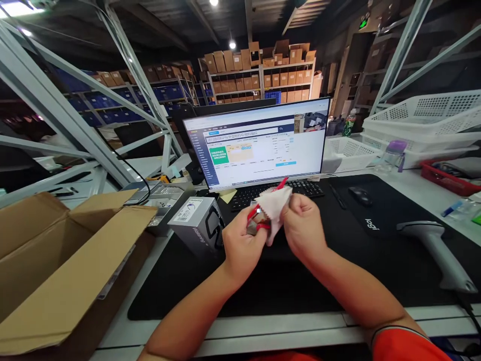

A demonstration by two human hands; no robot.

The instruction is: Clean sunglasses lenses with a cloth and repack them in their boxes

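Observation:
Both my hands are raised over the black desk mat (195, 286) in front of the keyboard (278, 193). My left hand (242, 245) is closed on a pair of red-framed glasses (259, 216), one red arm sticking up toward the monitor. Pinched in my right hand (302, 228) is a white cloth (275, 206), pressed against the glasses. The lenses are mostly hidden by the cloth and my fingers.
An open cardboard box (63, 260) sits at the left. A grey product box (195, 218) stands beside the mat. The monitor (259, 143) is lit. A mouse (359, 195), a barcode scanner (438, 248), white baskets (424, 125) and a red tray (449, 178) lie right.

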